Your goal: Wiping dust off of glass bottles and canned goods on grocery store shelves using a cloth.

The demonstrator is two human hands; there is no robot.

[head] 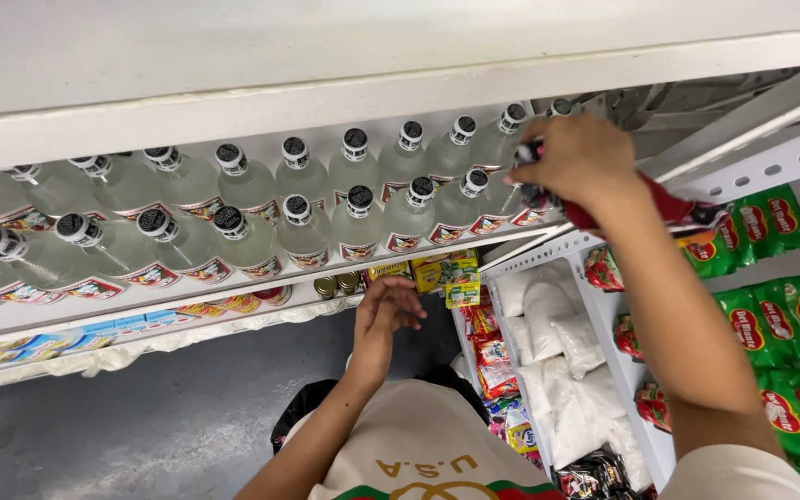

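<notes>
My right hand (578,163) is raised at the right end of a white shelf (233,294) and is closed around a slim red object (668,204). The object's dark tip sits among the clear glass bottles (303,218), which have black caps and stand in two rows. My left hand (383,317) is lower, by the shelf below. Its fingers are loosely curled and hold nothing. It is close to some yellow packets (446,273) and small gold-topped cans (337,283).
White filled bags (562,370) and colourful snack packets (494,356) line the lower shelves to the right. Green pouches with red labels (789,319) hang at far right. A broad white shelf top (326,56) lies above, and grey floor (141,421) below left.
</notes>
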